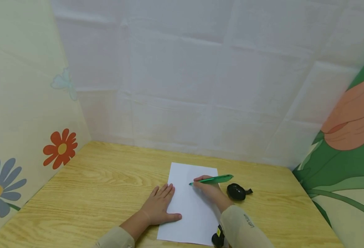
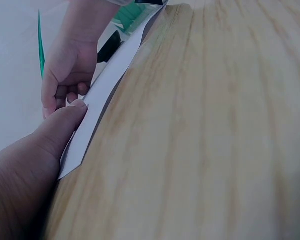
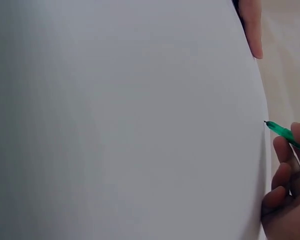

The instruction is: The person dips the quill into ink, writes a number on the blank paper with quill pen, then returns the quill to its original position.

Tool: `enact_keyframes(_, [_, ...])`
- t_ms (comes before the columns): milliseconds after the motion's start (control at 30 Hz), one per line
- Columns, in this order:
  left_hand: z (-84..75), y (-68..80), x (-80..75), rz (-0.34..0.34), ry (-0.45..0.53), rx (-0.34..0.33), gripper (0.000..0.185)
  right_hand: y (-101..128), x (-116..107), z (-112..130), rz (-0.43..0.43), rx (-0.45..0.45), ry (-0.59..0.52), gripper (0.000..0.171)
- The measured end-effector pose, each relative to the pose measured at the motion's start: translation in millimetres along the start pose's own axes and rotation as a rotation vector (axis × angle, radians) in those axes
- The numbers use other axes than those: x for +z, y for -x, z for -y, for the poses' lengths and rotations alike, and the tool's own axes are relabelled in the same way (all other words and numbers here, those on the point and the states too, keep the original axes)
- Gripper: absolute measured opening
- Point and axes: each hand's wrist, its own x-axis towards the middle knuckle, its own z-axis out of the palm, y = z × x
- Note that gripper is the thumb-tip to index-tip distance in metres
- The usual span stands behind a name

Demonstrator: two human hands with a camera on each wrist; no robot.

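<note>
A white sheet of paper (image 1: 189, 206) lies on the wooden table, with no marks that I can make out. My left hand (image 1: 159, 208) rests flat at its left edge, fingers spread and thumb on the sheet. Over the upper part of the paper, my right hand (image 1: 211, 191) pinches a green pen (image 1: 216, 179) between thumb and fingers. The pen's dark tip points left, at or just above the paper; I cannot tell whether it touches. In the right wrist view the pen (image 3: 282, 132) shows beside the curled fingers (image 3: 281, 175).
A black rounded object with a short strap (image 1: 236, 192) sits on the table right of the paper. Another small black item with a yellow label (image 1: 218, 237) is by the right sleeve, near the paper's lower right corner. A pale cloth wall (image 1: 182, 86) stands behind the wooden table (image 1: 107, 179).
</note>
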Motion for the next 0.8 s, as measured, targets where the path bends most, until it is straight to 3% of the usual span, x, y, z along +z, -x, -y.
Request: enact_keyframes(800, [-2.0,0.9,-3.2,0.014,0.015,-0.004,0.107,3.6,1.8,-0.2,0.066,0.006,0.031,0.022])
